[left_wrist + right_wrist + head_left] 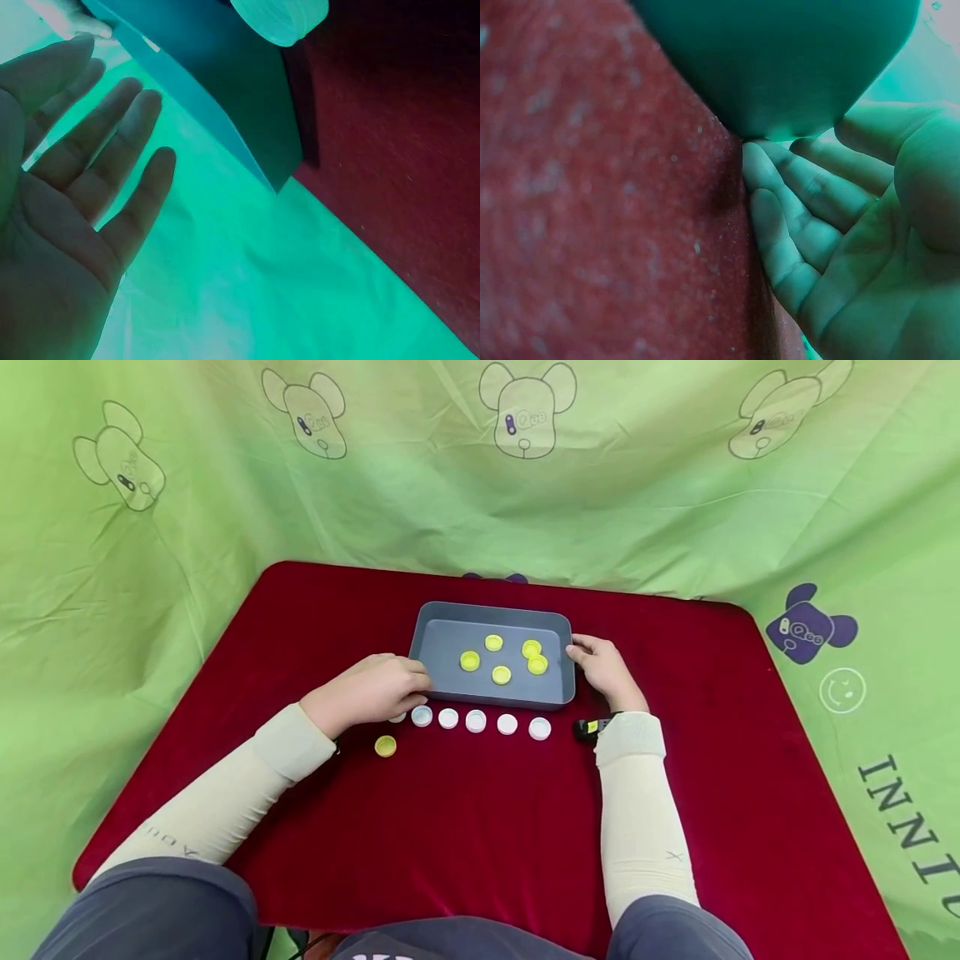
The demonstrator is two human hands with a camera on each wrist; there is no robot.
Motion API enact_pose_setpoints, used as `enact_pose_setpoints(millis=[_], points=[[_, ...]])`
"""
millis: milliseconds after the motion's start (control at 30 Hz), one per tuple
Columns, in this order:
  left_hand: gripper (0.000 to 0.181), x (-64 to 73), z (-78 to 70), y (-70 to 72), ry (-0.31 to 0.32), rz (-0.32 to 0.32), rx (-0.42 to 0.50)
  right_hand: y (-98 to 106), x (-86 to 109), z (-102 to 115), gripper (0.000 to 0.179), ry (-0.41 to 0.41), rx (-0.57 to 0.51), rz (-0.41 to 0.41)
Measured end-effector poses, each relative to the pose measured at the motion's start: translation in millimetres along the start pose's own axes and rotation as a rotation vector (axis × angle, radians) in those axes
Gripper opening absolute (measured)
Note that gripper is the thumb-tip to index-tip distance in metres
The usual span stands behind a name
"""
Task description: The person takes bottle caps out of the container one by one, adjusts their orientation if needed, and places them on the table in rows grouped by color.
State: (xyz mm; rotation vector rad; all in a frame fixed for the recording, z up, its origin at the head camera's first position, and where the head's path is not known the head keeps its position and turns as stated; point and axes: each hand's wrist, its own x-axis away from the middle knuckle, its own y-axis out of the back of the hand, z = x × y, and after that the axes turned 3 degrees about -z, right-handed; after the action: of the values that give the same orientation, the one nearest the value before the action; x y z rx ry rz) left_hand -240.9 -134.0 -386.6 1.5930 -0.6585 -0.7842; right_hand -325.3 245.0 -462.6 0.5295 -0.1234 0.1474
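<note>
A grey rectangular tray (491,614) stands on the red cloth with several yellow caps (469,661) inside, two of them overlapping. My right hand (603,668) grips the tray's right end; in the right wrist view the thumb (870,127) and fingertips meet its corner. At the front left corner is my left hand (378,689). In the left wrist view its fingers (142,191) are spread loosely and hold nothing, apart from the tray wall (195,97). A row of white caps (476,721) lies before the tray, the leftmost partly hidden by the left hand.
One yellow cap (386,746) lies on the red tablecloth (450,827), in front of the row's left end. A black device (588,729) is at the right wrist. Green printed curtains (420,502) hang behind and beside the table.
</note>
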Motion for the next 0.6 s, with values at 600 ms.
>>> enact_pose_setpoints(millis=[600], points=[[0.023, -38.2, 9.1, -4.0, -0.035, 0.022, 0.020, -1, 0.0, 3, 0.049, 0.008, 0.021, 0.005]])
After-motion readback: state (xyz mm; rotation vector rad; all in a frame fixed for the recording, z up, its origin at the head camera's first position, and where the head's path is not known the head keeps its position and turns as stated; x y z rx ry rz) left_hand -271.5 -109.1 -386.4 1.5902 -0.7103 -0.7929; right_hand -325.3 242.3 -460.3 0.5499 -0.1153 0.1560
